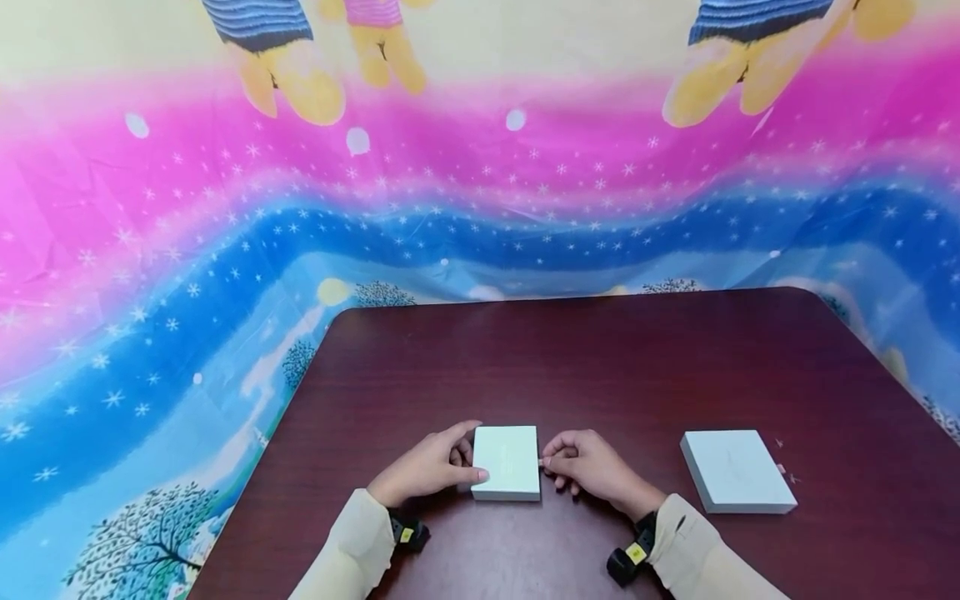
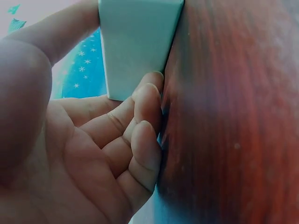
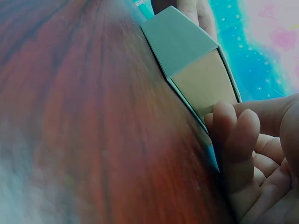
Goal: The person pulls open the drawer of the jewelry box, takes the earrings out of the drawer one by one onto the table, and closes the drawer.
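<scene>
A small white square box (image 1: pixel 506 458) lies flat on the table in front of the person. The left hand (image 1: pixel 431 467) grips its left side, thumb at the top's edge and index finger at the far left corner. In the left wrist view the other fingers curl beside the box's pale side wall (image 2: pixel 135 46). At the box's right side, the right hand (image 1: pixel 592 467) pinches a small pale tab (image 1: pixel 542 462) between thumb and index finger. A tan inner face (image 3: pixel 205 84) shows there within the white outer shell (image 3: pixel 177 39); fingertips hide most of the tab.
A second white box (image 1: pixel 738 471) lies on the dark red-brown table (image 1: pixel 570 358) to the right, with a small pinkish tab (image 1: pixel 782 469) on its right side. Behind the table hangs a colourful printed cloth (image 1: pixel 465 167).
</scene>
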Available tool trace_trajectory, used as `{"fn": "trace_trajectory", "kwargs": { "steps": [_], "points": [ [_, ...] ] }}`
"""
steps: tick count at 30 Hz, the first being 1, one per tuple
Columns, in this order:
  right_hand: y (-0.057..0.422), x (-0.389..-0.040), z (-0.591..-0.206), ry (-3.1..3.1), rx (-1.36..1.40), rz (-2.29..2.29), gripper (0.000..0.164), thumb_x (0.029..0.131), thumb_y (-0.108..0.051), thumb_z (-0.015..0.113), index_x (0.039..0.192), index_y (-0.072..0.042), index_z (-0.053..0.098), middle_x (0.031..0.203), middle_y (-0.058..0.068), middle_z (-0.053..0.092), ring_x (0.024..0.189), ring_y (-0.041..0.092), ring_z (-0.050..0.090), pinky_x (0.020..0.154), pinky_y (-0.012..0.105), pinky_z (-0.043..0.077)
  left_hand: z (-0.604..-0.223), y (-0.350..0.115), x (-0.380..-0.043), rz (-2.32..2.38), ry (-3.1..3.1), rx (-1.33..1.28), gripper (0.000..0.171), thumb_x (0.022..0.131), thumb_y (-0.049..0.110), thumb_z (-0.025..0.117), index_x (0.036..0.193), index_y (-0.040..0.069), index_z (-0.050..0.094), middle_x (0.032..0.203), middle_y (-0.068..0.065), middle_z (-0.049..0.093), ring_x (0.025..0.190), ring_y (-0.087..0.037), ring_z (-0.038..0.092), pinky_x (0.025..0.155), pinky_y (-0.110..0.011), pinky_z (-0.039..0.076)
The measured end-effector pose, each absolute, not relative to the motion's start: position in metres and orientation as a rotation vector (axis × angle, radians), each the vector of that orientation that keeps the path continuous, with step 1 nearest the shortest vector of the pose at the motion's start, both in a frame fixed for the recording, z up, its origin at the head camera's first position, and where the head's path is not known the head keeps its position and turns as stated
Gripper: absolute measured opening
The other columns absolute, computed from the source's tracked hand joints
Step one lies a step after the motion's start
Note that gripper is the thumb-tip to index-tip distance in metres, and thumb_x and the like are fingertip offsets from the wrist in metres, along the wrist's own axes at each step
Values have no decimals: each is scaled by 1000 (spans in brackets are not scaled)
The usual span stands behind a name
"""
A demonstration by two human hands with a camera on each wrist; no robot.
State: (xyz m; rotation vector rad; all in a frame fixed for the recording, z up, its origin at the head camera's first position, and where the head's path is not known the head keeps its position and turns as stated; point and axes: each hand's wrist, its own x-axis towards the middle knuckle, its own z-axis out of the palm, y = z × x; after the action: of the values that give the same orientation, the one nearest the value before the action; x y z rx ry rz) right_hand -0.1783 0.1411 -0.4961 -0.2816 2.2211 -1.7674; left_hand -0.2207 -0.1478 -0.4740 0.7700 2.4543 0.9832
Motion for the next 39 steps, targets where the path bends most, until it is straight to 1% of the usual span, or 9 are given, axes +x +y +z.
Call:
{"fn": "trace_trajectory", "kwargs": {
  "steps": [6,12,21,27,35,39],
  "points": [
    [141,-180,-494,2225,-281,-1769,14,90,-12,70,94,1,66,75,11,67,58,21,61,43,30,47,-473,-147,-221,993,2454,778,86,84,54,71,149,9,37,94,8,59,77,-8,59,71,-29,49],
    [141,-179,-495,2232,-271,-1770,12,89,-9,70,93,1,66,73,12,66,57,19,60,43,28,46,-474,-146,-221,1006,2455,778,84,84,53,71,149,10,38,94,7,59,75,-9,59,71,-29,49],
    [138,-179,-495,2259,-237,-1757,10,89,-10,71,92,-1,67,73,10,65,57,20,60,43,30,47,-476,-148,-220,1031,2445,765,84,85,52,71,149,9,37,95,7,59,75,-10,59,70,-29,49],
    [138,-177,-493,2265,-225,-1766,9,89,-8,71,92,0,67,72,11,65,57,21,60,43,31,47,-477,-147,-220,1029,2451,765,84,85,51,71,148,9,38,95,7,59,75,-10,59,70,-29,49],
    [138,-177,-494,2274,-222,-1766,4,87,-3,69,88,1,68,70,11,65,54,18,58,43,30,47,-477,-147,-220,1035,2450,764,83,85,51,71,148,9,38,95,8,59,75,-10,59,71,-29,49],
    [138,-177,-496,2272,-213,-1778,4,86,-3,70,87,1,68,68,10,64,52,17,56,42,30,47,-477,-148,-220,1037,2449,760,83,84,52,71,148,9,39,95,8,59,76,-9,59,72,-29,49]
  ]
}}
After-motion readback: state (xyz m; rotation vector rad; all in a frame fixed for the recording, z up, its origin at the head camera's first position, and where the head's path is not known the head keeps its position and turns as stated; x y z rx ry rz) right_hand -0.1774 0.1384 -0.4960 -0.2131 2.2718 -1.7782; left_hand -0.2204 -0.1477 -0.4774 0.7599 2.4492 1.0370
